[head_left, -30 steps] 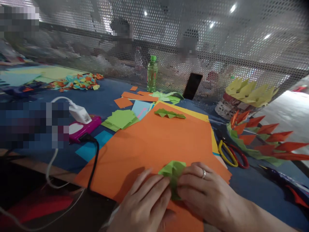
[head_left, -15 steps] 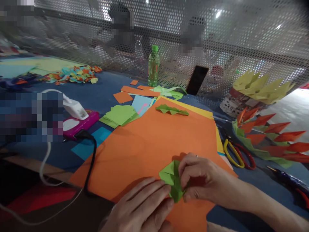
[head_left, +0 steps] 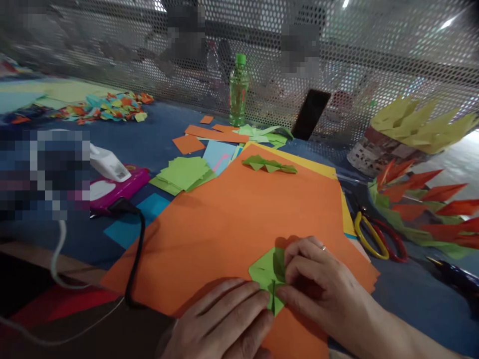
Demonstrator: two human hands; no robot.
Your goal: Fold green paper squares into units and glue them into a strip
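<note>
A green square of paper point(head_left: 266, 270) with fold creases lies on a large orange sheet point(head_left: 213, 234), its right part folded inward. My left hand point(head_left: 228, 314) lies flat with fingers stretched out, its fingertips on the paper's lower left edge. On the opposite side, my right hand point(head_left: 318, 279) has its thumb and curled fingers closed on the folded edge. Part of the paper is hidden under both hands. Farther up the orange sheet rests a folded green paper strip point(head_left: 269, 164) with pointed edges.
Green squares point(head_left: 183, 173) are stacked left of the sheet. A magenta power strip point(head_left: 121, 189) with a black cable point(head_left: 140, 249) lies farther left. Scissors point(head_left: 374, 237), a pen point(head_left: 452, 276) and an orange-and-green paper crown point(head_left: 422, 204) are on the right. A green bottle point(head_left: 238, 92) stands behind.
My right thumb has moved left onto the green paper, and the right flap now lies flatter toward the middle. The left hand stays nearly in place. The view has shifted slightly.
</note>
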